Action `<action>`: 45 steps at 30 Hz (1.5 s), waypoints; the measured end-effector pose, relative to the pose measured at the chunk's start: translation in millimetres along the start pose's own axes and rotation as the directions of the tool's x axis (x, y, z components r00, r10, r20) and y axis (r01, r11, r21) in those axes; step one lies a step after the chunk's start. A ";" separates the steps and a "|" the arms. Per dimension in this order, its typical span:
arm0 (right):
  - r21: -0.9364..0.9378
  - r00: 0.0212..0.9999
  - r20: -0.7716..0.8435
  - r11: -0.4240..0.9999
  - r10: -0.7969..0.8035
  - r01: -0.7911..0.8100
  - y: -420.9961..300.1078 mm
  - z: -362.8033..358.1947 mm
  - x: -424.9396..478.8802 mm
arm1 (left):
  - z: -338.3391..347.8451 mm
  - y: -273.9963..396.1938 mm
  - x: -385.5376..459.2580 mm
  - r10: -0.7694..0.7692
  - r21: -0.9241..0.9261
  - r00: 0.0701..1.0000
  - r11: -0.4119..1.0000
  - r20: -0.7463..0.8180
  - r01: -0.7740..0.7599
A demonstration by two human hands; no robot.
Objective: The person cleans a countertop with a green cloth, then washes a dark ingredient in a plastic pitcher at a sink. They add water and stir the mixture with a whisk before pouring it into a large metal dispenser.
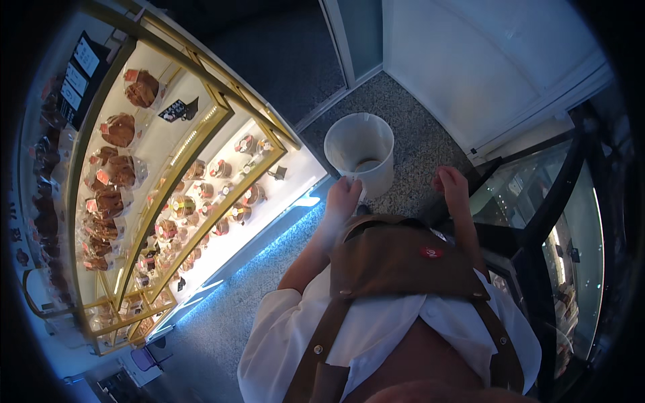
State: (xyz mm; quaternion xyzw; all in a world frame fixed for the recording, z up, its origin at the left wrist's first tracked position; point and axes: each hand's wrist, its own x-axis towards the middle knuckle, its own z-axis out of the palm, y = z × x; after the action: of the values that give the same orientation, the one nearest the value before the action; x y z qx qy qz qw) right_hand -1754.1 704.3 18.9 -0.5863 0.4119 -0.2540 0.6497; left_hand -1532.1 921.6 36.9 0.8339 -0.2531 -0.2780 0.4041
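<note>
A large translucent white plastic measuring jug [379, 177] hangs in front of me, with its open mouth facing up. My left hand [344, 196] is closed around its handle on the near side. Inside, a brownish ring or residue shows at the bottom; whether it is liquid I cannot tell. My right hand [450, 182] is raised apart from the jug, on its right, fingers curled in with nothing visible in them. Below both hands, the bib of a brown apron [398, 259] covers part of my white shirt [282, 335].
On the left stands a lit, gold-framed display shelf [221, 108] with packaged breads [118, 130] and lidded jars [182, 205]. A black-framed glass display case [546, 216] is close on my right. Ahead are a white panel [484, 65], a doorway frame [338, 48] and speckled floor [410, 128].
</note>
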 end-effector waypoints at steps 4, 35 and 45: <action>-0.005 0.999 -0.050 1.000 -0.016 0.016 -24.0 22.9 70.4 | -31.3 12.7 90.7 -0.011 -0.025 1.000 1.000 0.013 0.011; -0.339 0.756 0.655 0.889 -0.012 0.308 -202.6 437.2 683.4 | -243.3 67.2 587.1 -0.373 -0.626 0.911 0.757 -0.176 0.189; -0.298 0.871 0.488 0.929 -0.050 0.220 -226.0 538.8 779.2 | -365.4 102.9 778.6 -0.210 -0.536 0.954 0.842 -0.213 0.066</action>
State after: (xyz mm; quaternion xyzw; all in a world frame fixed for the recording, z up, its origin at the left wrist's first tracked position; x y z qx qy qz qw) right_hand -856.4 327.0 39.0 -0.7624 0.2363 -0.0732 0.5980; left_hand -749.8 556.7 108.7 0.7379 -0.0508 -0.2517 0.6242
